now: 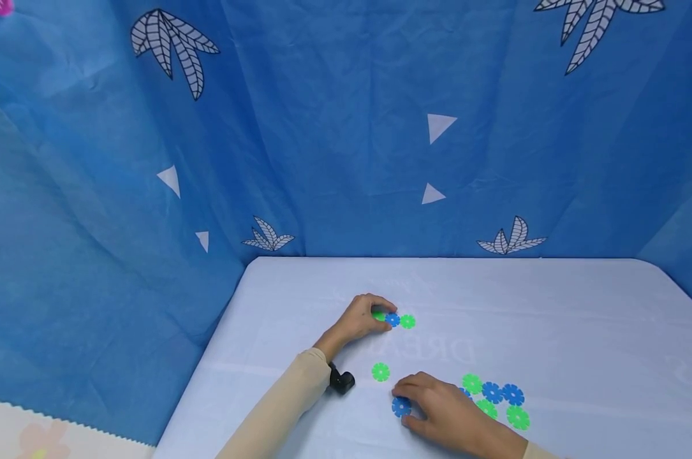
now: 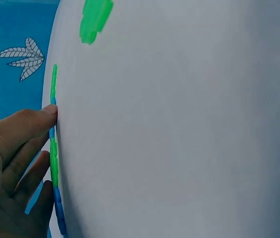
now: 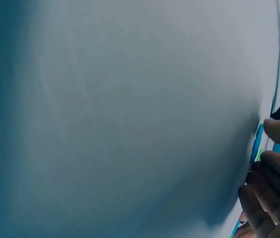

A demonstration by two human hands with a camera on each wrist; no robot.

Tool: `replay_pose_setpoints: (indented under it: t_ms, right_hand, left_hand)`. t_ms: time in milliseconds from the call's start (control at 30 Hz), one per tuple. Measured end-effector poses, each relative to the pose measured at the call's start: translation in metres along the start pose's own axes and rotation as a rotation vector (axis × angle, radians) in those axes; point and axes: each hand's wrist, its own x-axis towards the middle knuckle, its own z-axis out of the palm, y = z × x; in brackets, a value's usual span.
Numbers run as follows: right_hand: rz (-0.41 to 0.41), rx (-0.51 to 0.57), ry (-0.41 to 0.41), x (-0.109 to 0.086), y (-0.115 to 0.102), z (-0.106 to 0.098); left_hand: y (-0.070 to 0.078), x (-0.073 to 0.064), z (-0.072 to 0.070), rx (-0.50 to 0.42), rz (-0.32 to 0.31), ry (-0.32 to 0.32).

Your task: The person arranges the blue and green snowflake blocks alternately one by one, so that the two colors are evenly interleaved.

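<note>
My left hand [image 1: 364, 319] pinches a blue notched building disc [image 1: 393, 320] between thumb and fingers. A green disc [image 1: 407, 321] lines up against its right side, and another green disc [image 1: 378, 315] shows partly inside the curve of the hand. In the left wrist view the row appears edge-on, with a blue disc [image 2: 59, 213] at its lower end. Nearer the front, my right hand [image 1: 440, 411] holds another blue disc [image 1: 401, 407] between thumb and fingertips. The right wrist view catches only that disc's edge [image 3: 256, 141] beside the fingers.
A single green disc [image 1: 381, 371] lies on the white tabletop [image 1: 581, 331] between the hands. Several green and blue discs [image 1: 492, 393] are grouped right of my right hand, one partly hidden behind it. A black device [image 1: 342, 381] sits by the left wrist. Blue cloth [image 1: 346, 127] hangs behind.
</note>
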Motion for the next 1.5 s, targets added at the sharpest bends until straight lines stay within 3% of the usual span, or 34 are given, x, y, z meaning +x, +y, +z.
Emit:
replay_pose_setpoints:
  t_ms: [200, 400, 667, 967, 1233, 1500]
  right_hand:
    - [-0.028, -0.044, 0.032, -0.003, -0.003, 0.003]
    - [-0.034, -0.059, 0.056, -0.004, -0.003, 0.005]
    - [-0.060, -0.028, 0.043, -0.006, -0.002, 0.003]
    - [-0.094, 0.031, 0.022, -0.009, -0.001, 0.006]
    - [-0.134, 0.015, 0.012, -0.011, 0.000, 0.006]
    - [-0.169, 0.027, 0.082, -0.015, 0.005, 0.009]
  left_hand:
    - [0.004, 0.000, 0.000, -0.019, -0.015, -0.014]
    - [0.006, 0.002, 0.001, 0.022, -0.002, -0.034]
    - [0.015, 0.005, 0.004, 0.081, 0.025, -0.023]
    - [0.019, 0.012, 0.013, 0.028, 0.074, -0.033]
    - [0.021, 0.014, 0.016, 0.051, 0.071, -0.027]
    - [0.022, 0.015, 0.017, 0.055, 0.054, -0.052]
